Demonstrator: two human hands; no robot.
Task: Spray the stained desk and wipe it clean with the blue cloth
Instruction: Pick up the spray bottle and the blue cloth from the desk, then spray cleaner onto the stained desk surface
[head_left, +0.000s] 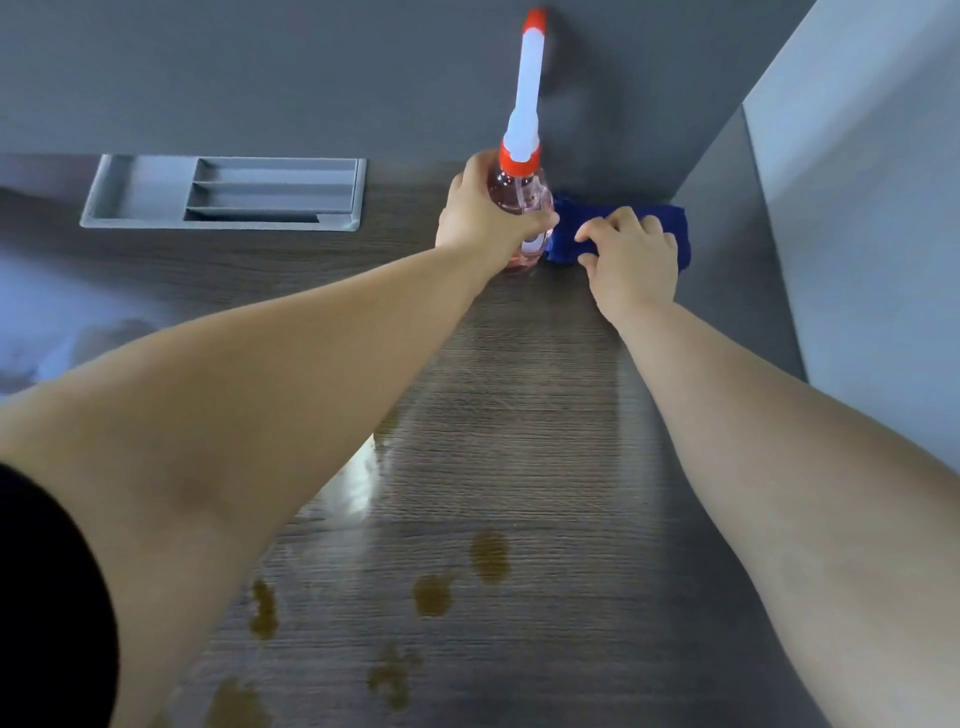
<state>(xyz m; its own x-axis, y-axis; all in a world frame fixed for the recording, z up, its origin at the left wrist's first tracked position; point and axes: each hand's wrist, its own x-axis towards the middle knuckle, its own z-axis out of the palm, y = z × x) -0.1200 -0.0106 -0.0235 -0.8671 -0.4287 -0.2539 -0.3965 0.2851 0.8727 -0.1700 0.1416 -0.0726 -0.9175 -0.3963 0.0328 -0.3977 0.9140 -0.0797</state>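
A spray bottle (521, 192) with pink liquid, an orange collar and a tall white nozzle stands at the back of the dark wood-grain desk (519, 395). My left hand (480, 218) grips its body. Right beside it lies the crumpled blue cloth (670, 223) in the far right corner. My right hand (631, 254) rests on top of the cloth with curled fingers pressing into it. Several brown stains (434, 595) are spread over the near part of the desk, and a wet glossy patch (363, 483) shows by my left forearm.
A grey recessed tray with slots (145, 192) is set into the desk at the back left. A grey partition (260, 78) runs along the back, and another grey panel (748, 249) closes the right side.
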